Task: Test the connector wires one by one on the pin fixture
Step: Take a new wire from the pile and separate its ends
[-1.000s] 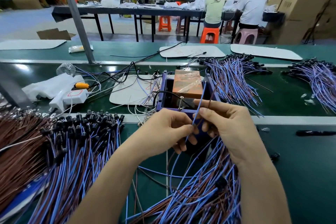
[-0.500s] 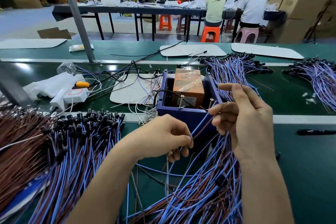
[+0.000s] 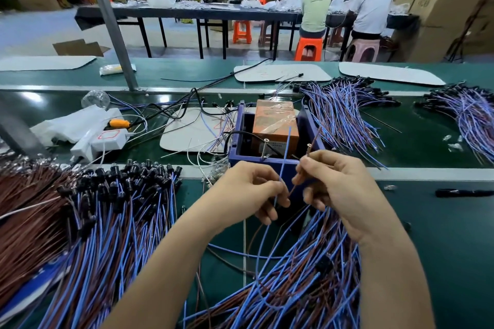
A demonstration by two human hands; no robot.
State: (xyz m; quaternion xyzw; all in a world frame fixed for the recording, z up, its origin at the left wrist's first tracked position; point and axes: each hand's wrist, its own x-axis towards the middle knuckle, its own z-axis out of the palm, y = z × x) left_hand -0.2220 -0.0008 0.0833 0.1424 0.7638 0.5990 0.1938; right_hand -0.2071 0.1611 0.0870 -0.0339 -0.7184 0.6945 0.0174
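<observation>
A green bench carries heaps of wires left, front and far right. The blue fixture stands mid-bench, a white pad and power strip to its left.

Blue wire, brown wire upright, maybe touching fixture

- The left hand is bare, with slim fingers and nails cut short.
- The right hand is bare as well. Its knuckles show as low, rounded bumps along the back.
- The left forearm is uncovered down to the lower edge of the view, smooth and slender.
- The right forearm is likewise uncovered as far as the lower edge.
- Both arms are cut off by the edge of the view, so whether a sleeve is worn higher up cannot be told.
</observation>
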